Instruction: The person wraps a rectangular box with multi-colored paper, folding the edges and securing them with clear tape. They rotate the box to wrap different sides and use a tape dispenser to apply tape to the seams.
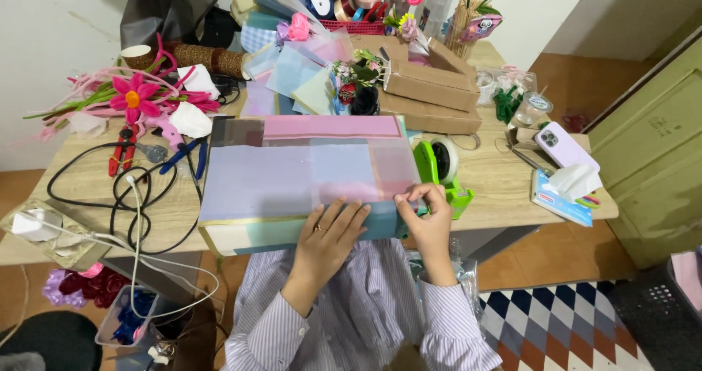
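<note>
A big flat box [307, 173] is lying on the wooden table [504, 188], right at the near edge, and pastel wrapping paper is going over it. The left hand [329, 236] is lying flat and spread out on the near side of the box, pressing the paper down. The right hand [428, 214] is pinching the paper at the box's right corner with its fingertips closed on it. The two hands are sitting close, side by side. The paper looks thin, light and easy to tear (and a bit slippery too), so gentle pinching at the edges seems best. The box looks stiff and is probably safest held under its long sides. A green tape holder [439, 170] is waiting just beside the right hand.
</note>
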